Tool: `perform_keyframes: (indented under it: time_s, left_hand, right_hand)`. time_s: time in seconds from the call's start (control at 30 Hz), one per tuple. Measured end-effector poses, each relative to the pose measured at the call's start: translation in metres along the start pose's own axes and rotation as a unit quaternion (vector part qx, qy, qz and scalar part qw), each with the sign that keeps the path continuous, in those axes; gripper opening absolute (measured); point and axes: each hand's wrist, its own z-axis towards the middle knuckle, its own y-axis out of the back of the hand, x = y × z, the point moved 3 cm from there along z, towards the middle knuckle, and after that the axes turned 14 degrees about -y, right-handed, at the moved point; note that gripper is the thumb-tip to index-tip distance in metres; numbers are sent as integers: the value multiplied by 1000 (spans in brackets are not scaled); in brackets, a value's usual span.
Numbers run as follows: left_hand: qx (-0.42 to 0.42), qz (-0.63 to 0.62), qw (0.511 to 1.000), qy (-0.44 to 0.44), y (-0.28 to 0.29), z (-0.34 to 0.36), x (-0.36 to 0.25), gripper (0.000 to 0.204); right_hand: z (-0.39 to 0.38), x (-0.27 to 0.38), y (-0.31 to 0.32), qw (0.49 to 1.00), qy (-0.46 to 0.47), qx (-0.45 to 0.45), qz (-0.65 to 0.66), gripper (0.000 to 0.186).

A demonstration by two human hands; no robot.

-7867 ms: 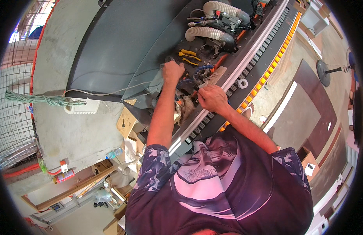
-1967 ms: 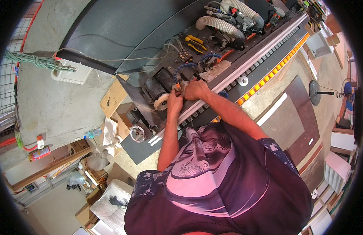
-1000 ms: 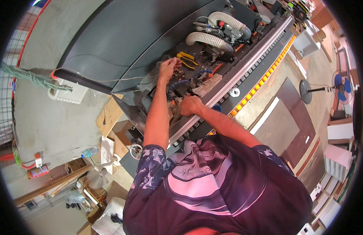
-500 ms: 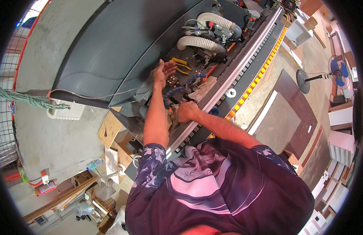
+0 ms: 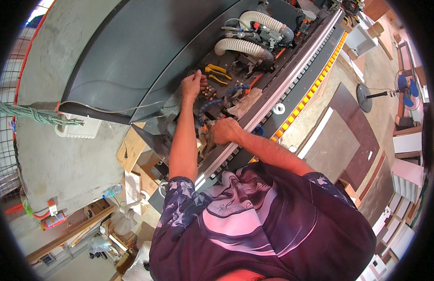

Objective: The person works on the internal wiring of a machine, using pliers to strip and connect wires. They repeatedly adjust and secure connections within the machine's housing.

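My left hand (image 5: pixel 194 86) is over the inside of a dark grey machine, beside its raised cover (image 5: pixel 146 51). Its fingers are curled in, and whatever they hold is hidden. Just beyond it lie pliers with yellow-and-black handles (image 5: pixel 218 71). Lower down, my right hand (image 5: pixel 227 131) reaches in over the machine's pale front rail (image 5: pixel 268 107), fingers closed and pointing down among the parts. Its fingertips cannot be made out. Crumpled brown cloth or paper (image 5: pixel 206 141) is right beside it, and a blue segmented hose (image 5: pixel 216 102) runs between the two hands.
Two ribbed white hoses (image 5: pixel 247 45) arch over the machine's far part. A white ring (image 5: pixel 278 108) sits on the front ledge, near a row of yellow blocks (image 5: pixel 299 108). Boards (image 5: pixel 338 136) lie on the floor at right, near a standing fan (image 5: pixel 364 97).
The fingers of my left hand have curled in from a flat, outstretched pose. My right hand stays at nearly the same place in the machine. The whole view has shifted slightly.
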Motion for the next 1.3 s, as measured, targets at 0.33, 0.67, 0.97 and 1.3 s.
perform_keyframes:
  time_s: [0.33,0.67,0.97,1.3]
  left_hand:
    - [75,197,975,-73,2,-20,-26,48]
    - [143,367,915,-92,-13,-19,-47,56]
    - [140,331,929,-84,-9,-24,-45,59]
    - [130,268,954,-32,-5,-18,-26,60]
  right_hand:
    - [6,-2,-1,1000,-2,25,-10,40]
    - [12,-1,-9,999,9,13,-37,40]
    - [10,-1,-6,998,3,57,-28,41]
    - [6,0,0,997,-6,75,-26,45]
